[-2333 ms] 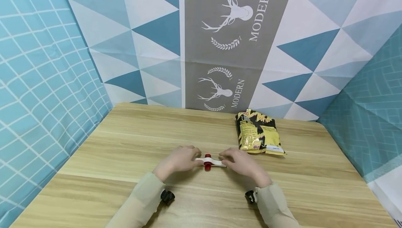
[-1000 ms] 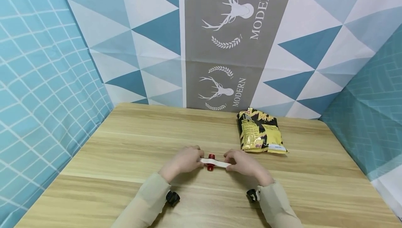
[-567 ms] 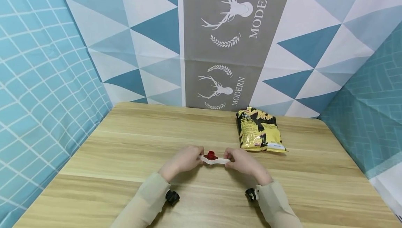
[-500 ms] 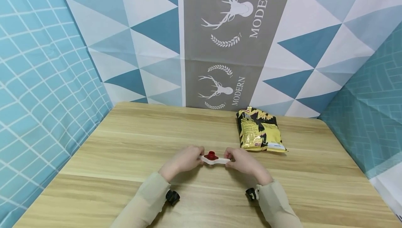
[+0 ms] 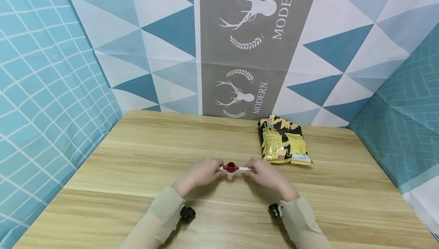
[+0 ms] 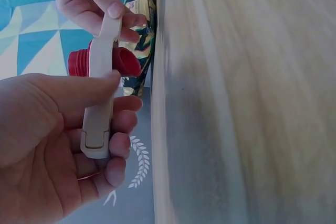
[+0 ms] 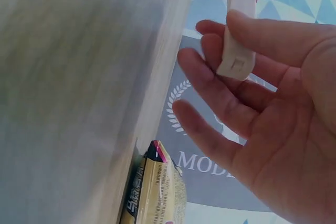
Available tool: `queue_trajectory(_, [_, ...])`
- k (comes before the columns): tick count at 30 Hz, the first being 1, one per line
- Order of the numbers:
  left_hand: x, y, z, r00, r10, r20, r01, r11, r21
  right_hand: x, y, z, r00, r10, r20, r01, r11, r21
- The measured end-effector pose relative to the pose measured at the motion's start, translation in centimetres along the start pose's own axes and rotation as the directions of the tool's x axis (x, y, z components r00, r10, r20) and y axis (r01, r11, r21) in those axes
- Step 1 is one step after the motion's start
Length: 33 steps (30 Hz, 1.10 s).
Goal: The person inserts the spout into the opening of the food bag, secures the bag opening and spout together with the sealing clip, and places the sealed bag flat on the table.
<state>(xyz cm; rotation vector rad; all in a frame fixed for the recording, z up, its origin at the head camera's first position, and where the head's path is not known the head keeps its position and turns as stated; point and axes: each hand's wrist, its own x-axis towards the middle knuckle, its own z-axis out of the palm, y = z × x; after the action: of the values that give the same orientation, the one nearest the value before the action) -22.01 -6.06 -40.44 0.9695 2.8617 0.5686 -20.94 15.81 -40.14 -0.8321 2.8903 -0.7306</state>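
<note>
A white sealing clip with a red spout is held above the table between both hands, its spout opening turned upward toward the head camera. My left hand pinches one end of the clip; the left wrist view shows the thumb on the white bar and fingers curled behind it. At the other end, my right hand pinches the clip between thumb and fingers, its other fingers loosely bent in the right wrist view. A red threaded neck sticks out on one side of the bar, a slanted red spout on the other.
A black and yellow snack bag lies on the wooden table, behind and to the right of the hands. A patterned cloth backdrop stands along the far edge, with blue cloth walls on both sides.
Both hands have tilted the clip, so the red spout, first lying crosswise, now points up at the head camera. The clip has also moved slightly farther from the person. The bag stays put.
</note>
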Motion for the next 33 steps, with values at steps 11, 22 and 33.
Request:
queue_trajectory(11, [0.3, -0.4, -0.6, 0.997, 0.059, -0.039, -0.060, 0.998, -0.010, 0.2, -0.6, -0.1, 0.989, -0.031, -0.141, 0.026, 0.999, -0.037])
queue_trajectory(22, [1.7, -0.4, -0.9, 0.993, 0.042, -0.107, -0.042, 0.999, -0.005, 1.1, 0.0, -0.6, 0.969, -0.040, -0.244, 0.032, 0.999, -0.039])
queue_trajectory(33, [2.7, -0.3, -1.6, 0.982, 0.055, -0.183, -0.052, 0.998, 0.020, 1.5, -0.1, -1.1, 0.973, -0.030, -0.230, 0.005, 0.994, -0.106])
